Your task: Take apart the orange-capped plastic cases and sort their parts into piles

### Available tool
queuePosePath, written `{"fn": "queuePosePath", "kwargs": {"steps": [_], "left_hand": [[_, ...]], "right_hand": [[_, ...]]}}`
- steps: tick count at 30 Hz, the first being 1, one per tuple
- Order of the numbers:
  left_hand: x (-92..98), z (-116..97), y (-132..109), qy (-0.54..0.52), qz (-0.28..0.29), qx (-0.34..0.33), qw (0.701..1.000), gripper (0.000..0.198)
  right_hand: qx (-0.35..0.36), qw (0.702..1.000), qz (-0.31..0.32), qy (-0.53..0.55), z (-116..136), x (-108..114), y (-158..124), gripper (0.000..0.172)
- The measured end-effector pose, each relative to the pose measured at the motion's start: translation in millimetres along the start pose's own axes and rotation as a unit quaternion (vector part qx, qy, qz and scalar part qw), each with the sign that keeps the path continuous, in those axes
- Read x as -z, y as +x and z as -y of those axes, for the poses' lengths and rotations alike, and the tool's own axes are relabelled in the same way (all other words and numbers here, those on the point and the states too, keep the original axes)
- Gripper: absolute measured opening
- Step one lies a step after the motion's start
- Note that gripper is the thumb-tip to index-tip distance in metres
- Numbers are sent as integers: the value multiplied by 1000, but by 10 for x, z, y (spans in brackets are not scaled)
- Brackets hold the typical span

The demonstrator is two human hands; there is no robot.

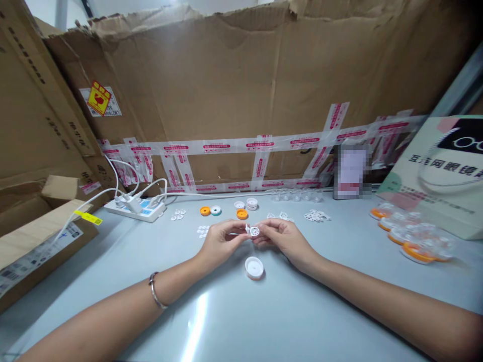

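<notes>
Both hands meet over the middle of the grey table (pixel 264 317). My left hand (pixel 221 241) and my right hand (pixel 281 236) pinch a small white perforated plastic disc (pixel 254 231) between their fingertips. A thin white piece sticks out of the left fingers toward the disc. Just below the hands a white round cap (pixel 254 267) lies on the table. A metal bangle (pixel 155 291) sits on my left wrist.
Behind the hands lie orange (pixel 205 210), teal (pixel 216 210) and white (pixel 251 202) rings and small white parts (pixel 317 215). A power strip (pixel 136 208) with cables sits at back left, cardboard boxes (pixel 33 241) at left, finished orange-and-clear discs (pixel 415 241) and a paper bag (pixel 441 176) at right. Taped cardboard walls the back.
</notes>
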State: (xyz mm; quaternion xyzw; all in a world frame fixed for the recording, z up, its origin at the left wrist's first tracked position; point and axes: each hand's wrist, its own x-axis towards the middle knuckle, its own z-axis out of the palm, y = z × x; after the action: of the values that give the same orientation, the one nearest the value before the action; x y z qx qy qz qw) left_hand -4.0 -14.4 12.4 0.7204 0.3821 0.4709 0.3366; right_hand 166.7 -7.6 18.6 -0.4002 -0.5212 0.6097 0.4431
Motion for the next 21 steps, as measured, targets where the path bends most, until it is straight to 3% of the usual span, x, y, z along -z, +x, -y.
{"fn": "queuePosePath", "kwargs": {"steps": [12,21], "left_hand": [[2,-15,11,-36,-1,46,998,18],[3,7,4,-41,7,36,998,18]], "right_hand": [[115,982,39,-147,-28,50,-23,31],[109,982,32,-153,-24,36,-33,30]]}}
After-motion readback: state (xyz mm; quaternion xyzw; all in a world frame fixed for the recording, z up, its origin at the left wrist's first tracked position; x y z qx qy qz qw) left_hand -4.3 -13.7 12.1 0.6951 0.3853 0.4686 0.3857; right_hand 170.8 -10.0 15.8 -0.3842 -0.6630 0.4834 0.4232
